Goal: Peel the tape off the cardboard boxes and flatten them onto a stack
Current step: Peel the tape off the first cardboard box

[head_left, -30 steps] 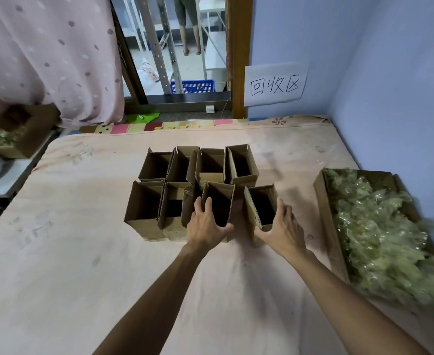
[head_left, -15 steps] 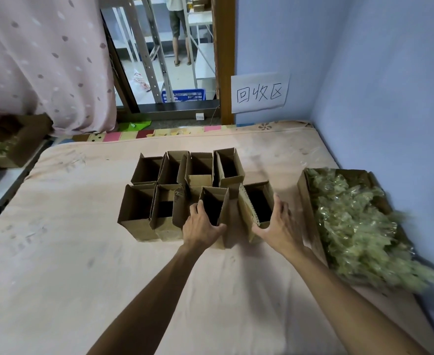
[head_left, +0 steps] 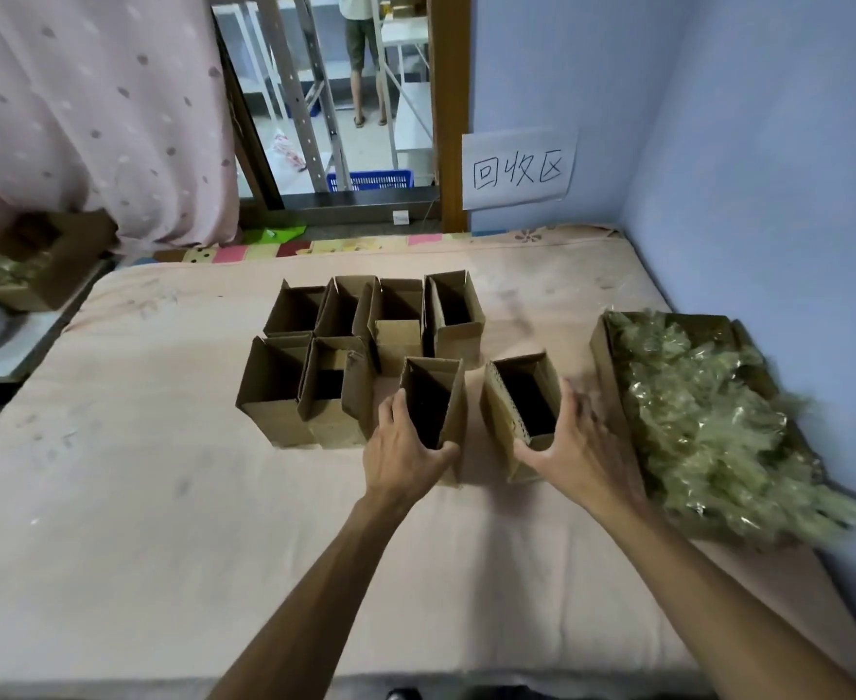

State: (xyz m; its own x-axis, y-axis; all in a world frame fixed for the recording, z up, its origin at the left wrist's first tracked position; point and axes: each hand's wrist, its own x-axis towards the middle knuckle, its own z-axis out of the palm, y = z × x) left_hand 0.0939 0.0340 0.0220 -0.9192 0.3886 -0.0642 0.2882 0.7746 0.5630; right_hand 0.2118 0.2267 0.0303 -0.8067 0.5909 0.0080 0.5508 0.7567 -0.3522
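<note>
You are working over a bed (head_left: 163,522) covered in a pale pink, smudged sheet, pushed into the blue corner. Eight open cardboard boxes (head_left: 345,366) stand on it: six packed together in two rows, and two nearer you, standing apart from each other. Along the bed's right edge lies a shallow cardboard tray (head_left: 598,356) heaped with crumpled clear tape (head_left: 718,421).

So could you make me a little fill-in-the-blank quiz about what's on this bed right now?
1. The left hand grips an open cardboard ___.
2. The right hand holds the box nearest the tray of ___ wrappers.
3. The paper sign hangs on the ___ wall.

Missing words: box; crumpled; blue
</note>
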